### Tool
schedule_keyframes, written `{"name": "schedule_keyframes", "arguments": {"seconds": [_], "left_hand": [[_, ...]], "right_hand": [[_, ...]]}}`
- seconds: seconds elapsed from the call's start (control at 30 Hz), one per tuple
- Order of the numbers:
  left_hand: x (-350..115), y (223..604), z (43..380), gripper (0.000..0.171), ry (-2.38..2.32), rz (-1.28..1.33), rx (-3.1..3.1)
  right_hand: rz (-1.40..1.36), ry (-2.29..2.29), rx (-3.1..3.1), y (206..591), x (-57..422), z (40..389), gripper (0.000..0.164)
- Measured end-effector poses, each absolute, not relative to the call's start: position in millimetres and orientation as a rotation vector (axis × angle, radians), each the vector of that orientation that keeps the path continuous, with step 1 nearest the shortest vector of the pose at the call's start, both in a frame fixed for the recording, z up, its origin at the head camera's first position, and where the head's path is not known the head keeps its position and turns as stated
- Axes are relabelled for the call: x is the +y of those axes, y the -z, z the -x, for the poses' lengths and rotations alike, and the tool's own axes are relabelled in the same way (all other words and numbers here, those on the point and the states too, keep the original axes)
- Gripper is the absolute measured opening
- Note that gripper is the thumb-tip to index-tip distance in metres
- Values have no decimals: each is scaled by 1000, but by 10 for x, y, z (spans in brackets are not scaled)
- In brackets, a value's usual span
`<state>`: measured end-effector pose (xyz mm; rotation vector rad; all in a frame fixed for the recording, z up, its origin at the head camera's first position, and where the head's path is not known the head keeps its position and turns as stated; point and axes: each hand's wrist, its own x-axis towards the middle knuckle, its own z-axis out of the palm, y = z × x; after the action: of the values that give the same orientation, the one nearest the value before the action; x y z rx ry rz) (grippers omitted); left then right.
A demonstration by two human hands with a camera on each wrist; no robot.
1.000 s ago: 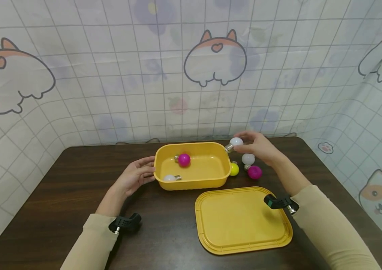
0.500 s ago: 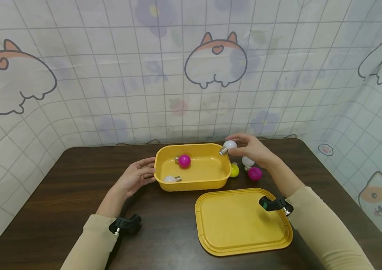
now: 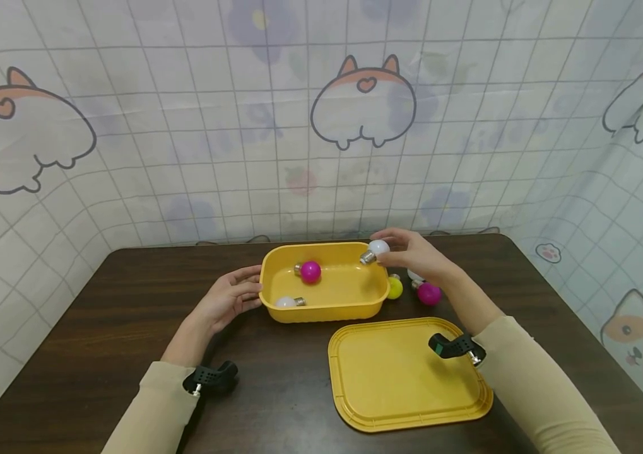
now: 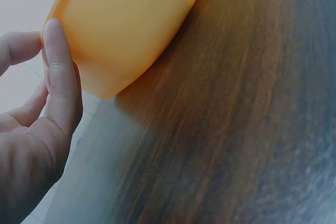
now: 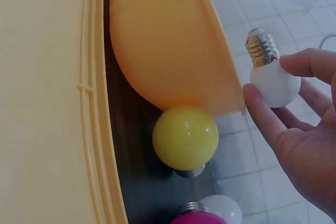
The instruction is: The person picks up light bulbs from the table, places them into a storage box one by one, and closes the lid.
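Observation:
My right hand (image 3: 412,253) pinches a white light bulb (image 3: 379,247) by its globe, over the right end of the yellow plastic box (image 3: 349,311). Its silver screw base points left and down. In the right wrist view the bulb (image 5: 275,84) sits between thumb and fingers, just beyond the box's rim. The left hand (image 3: 229,297) rests its fairly straight fingertips against the box's left end, as the left wrist view also shows. Inside the box lie a magenta bulb (image 3: 311,272) and another white bulb (image 3: 285,302), apart from each other.
A yellow bulb (image 3: 395,287) stands by the box's right end. Beside it lie a magenta bulb (image 3: 429,294) and a white bulb (image 3: 414,275), partly hidden by the right arm. A flat yellow lid (image 3: 406,372) lies in front, on the dark wooden table (image 3: 276,391).
My right hand has carried the white bulb leftward, from beside the box's right rim to over its right end. The left hand has stayed at the box's left end.

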<state>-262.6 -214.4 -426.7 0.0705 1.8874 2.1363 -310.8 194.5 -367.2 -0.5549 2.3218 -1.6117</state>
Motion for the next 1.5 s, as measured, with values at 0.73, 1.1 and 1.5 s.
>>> {"name": "schedule_keyframes", "arguments": {"seconds": [0.73,1.1,1.5], "left_hand": [[-2160,4251,2620,58,-2134,-93,1890],[-2142,4257,2617,59,-2145,-76,1875],[-2148,4265,2623,58,-2146,-84,1869]], "right_hand": [[602,1586,2313,3732,1717,3128,48],[648,1625,2219,3768,1620,3142,47],[652,1539,2306,3757,1496,3090,46]]}}
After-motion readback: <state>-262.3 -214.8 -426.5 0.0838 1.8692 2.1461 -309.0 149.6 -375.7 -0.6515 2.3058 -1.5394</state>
